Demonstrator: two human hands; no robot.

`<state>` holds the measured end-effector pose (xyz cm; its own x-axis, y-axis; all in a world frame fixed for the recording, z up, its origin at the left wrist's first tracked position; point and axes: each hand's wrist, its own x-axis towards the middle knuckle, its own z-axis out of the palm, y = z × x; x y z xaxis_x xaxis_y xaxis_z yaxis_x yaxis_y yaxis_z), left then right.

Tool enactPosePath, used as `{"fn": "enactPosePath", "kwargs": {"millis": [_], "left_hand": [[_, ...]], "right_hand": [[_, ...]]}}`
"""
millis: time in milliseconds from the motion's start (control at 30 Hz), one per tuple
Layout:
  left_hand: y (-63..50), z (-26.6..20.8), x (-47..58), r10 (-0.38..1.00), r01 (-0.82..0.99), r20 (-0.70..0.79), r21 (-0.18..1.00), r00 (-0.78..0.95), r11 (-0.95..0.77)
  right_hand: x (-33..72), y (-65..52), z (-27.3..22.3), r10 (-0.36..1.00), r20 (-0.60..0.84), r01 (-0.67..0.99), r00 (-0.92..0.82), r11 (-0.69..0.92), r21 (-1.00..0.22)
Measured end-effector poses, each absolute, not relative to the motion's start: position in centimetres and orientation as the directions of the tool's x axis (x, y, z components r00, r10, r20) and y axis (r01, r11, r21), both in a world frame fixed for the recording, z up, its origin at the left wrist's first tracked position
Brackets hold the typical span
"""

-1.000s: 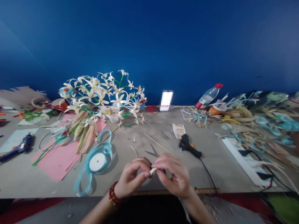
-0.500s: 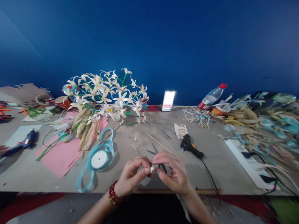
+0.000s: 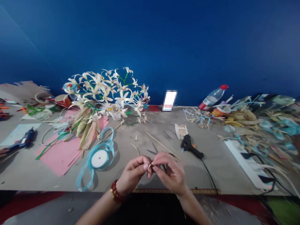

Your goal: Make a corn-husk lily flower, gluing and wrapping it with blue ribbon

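A small curled cream strip (image 3: pixel 150 167), like a piece of dried husk, is pinched between both hands over the front of the table. My left hand (image 3: pixel 134 173) grips one end between thumb and fingers. The other end is between the thumb and fingertips of my right hand (image 3: pixel 170 175). Just behind the hands lie scissors (image 3: pixel 152 150), partly covered by my right hand. A thin stick (image 3: pixel 160 143) rests beyond them. To the right is a black glue gun (image 3: pixel 192 150) with its cable, and to the left a roll of blue ribbon (image 3: pixel 99 158).
Cream flowers (image 3: pixel 105 93) on green stems stand at the back left, behind pink paper (image 3: pixel 59 156). A person's hand (image 3: pixel 3 152) touches a blue glue gun (image 3: pixel 24 141) at far left. A white power strip (image 3: pixel 243 165), bottle (image 3: pixel 212 98) and scraps occupy the right.
My right hand has come closer to my left, its fingers now on the cream strip. The strip has turned and shows a thin curved edge.
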<state>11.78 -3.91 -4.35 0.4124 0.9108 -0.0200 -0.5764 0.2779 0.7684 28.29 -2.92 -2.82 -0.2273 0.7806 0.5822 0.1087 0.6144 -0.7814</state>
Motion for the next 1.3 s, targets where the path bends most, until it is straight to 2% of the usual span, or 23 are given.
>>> {"fn": "enactPosePath", "kwargs": {"millis": [100,167,267,367,500,700,867,1067,1300], "left_hand": [[-4.0,-4.3,12.0,0.898,-0.572,-0.047,0.756,0.437,0.318],[-4.1,-4.1,12.1,0.910,-0.557,-0.033,0.782,0.413,0.281],[-4.2,-3.7,12.0,0.951,-0.430,0.059,0.899,0.302,0.081],[-4.1,-3.1,11.8,0.961,-0.143,0.202,0.974,0.188,-0.177],[-3.9,-2.4,11.8,0.917,0.109,0.374,0.915,0.137,-0.390],[-3.6,-1.9,12.4,0.846,0.333,0.524,0.783,0.104,-0.526],[-3.4,-2.4,12.5,0.844,0.371,0.529,0.769,0.089,-0.521],[-3.5,-2.8,11.9,0.894,0.308,0.439,0.842,0.085,-0.443],[-3.3,-2.1,12.2,0.840,0.343,0.526,0.771,0.130,-0.536]], "right_hand": [[28.1,-3.1,-2.8,0.773,0.602,0.147,-0.200,0.631,-0.761],[28.1,-3.2,-2.5,0.759,0.622,0.201,-0.194,0.651,-0.732],[28.1,-3.3,-2.1,0.761,0.621,0.305,-0.188,0.647,-0.699],[28.1,-3.3,-1.9,0.766,0.607,0.368,-0.213,0.638,-0.676],[27.9,-3.4,-2.1,0.750,0.616,0.388,-0.241,0.656,-0.647],[27.7,-3.4,-2.7,0.706,0.673,0.411,-0.218,0.692,-0.593],[27.8,-3.3,-3.2,0.644,0.744,0.385,-0.179,0.741,-0.550],[27.7,-3.1,-4.1,0.689,0.715,0.346,-0.120,0.704,-0.621],[27.5,-3.1,-4.1,0.689,0.719,0.355,-0.086,0.696,-0.625]]}}
